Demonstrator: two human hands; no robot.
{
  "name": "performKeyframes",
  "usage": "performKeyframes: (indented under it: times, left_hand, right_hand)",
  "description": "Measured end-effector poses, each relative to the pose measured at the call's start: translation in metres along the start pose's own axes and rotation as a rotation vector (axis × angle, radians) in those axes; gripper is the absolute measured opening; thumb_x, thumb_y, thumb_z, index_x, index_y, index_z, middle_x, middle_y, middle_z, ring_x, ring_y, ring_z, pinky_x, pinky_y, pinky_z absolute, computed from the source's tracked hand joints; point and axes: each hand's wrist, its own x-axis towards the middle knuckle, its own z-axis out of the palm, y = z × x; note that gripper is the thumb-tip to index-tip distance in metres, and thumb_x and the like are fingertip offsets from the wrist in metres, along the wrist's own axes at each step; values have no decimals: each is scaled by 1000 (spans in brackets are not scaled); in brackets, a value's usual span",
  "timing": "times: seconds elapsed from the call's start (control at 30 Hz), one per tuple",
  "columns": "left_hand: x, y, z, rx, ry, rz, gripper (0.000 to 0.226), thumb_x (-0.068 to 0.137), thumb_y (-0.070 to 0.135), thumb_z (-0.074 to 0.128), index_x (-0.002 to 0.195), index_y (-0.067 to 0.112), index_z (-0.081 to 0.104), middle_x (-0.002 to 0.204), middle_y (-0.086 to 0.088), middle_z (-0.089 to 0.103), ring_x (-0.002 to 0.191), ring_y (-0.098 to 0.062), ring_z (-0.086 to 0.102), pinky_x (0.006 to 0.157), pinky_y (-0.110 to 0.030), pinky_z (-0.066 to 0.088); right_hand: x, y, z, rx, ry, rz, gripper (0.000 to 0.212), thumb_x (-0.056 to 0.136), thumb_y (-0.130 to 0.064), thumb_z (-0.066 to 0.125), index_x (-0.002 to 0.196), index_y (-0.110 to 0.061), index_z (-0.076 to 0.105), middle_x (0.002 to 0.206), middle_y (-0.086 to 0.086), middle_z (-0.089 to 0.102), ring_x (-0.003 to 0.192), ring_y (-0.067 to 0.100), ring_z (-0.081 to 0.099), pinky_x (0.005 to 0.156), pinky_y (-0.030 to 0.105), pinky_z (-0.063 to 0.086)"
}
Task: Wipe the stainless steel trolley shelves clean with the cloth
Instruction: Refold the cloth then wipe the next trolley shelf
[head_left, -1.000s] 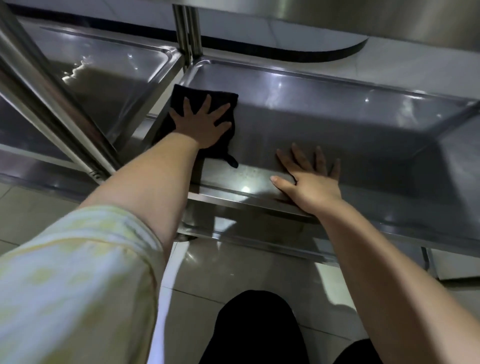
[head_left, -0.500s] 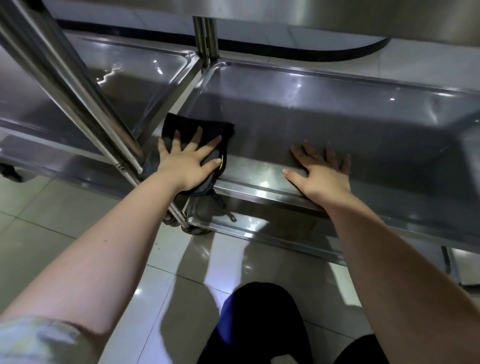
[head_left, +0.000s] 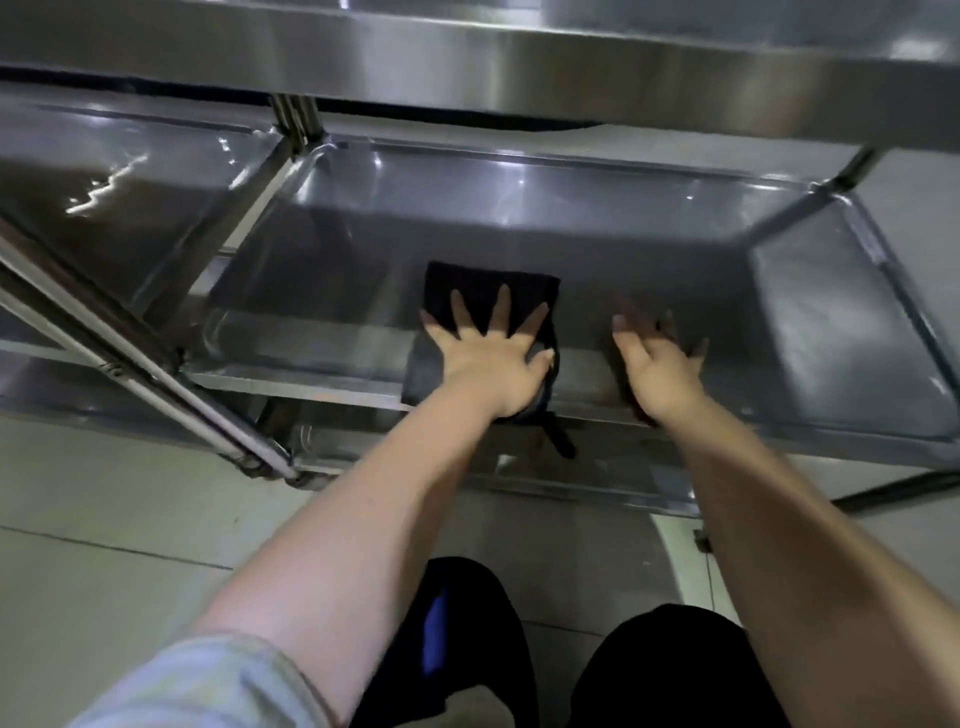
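A black cloth (head_left: 480, 283) lies over the front lip of the lower stainless steel trolley shelf (head_left: 597, 244), its tag hanging below the edge. My left hand (head_left: 491, 353) presses flat on the cloth with fingers spread. My right hand (head_left: 657, 364) rests flat on the shelf's front rim just to the right of the cloth, fingers straight and a little blurred. Above, the edge of the upper shelf (head_left: 467, 57) crosses the top of the view.
A second steel trolley shelf (head_left: 119, 176) stands to the left, with slanted upright posts (head_left: 130, 358) between the two. Another post (head_left: 296, 119) rises at the back. Grey tiled floor (head_left: 130, 530) lies below, and my dark-trousered knees (head_left: 467, 639) are at the bottom.
My left hand has slid the cloth to the right along the shelf's front edge, from the left corner to near the middle. My right hand has stayed on the front rim.
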Motion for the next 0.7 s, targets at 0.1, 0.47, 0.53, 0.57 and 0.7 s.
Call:
performKeyframes:
  times: [0.1,0.47,0.53,0.57,0.7]
  left_hand:
    - [15,79,5,5,-16,74,59,98,60,18,152,49,-2,163,0,-17,141,-53,-22,99,-80,-11]
    - [34,-19,-10,-114,187,-46,53,104,45,27,155,40,13,165,4,4,150,-36,-5,118,-58,-5]
    - [38,-40,0,-71,155,-78,52,103,47,23,154,42,13,165,6,4,150,-36,-5,117,-61,-4]
    - [39,-42,4,-56,155,-69,52,103,48,23,153,44,12,165,8,4,150,-35,-4,116,-61,-4]
    - [44,-41,8,-45,145,-74,53,101,55,21,151,52,7,164,12,0,151,-31,-5,116,-61,-3]
  right_hand:
    - [-6,3,-13,296,66,69,47,107,-40,24,152,-27,30,161,3,22,151,21,5,120,44,-6]
    - [13,-14,-1,-127,-33,48,58,97,-66,24,149,-56,0,162,-9,-19,148,33,-19,113,63,-14]
    - [16,-42,11,-299,-22,-45,61,96,-67,20,150,-52,-3,162,-6,-22,146,36,-22,111,66,-15]
    - [15,-53,19,-372,-33,-107,61,96,-67,20,151,-51,-2,162,-6,-19,146,37,-22,112,65,-15]
    - [16,-38,33,-467,-106,-161,66,92,-74,18,151,-51,1,163,-12,-12,149,34,-16,115,62,-10]
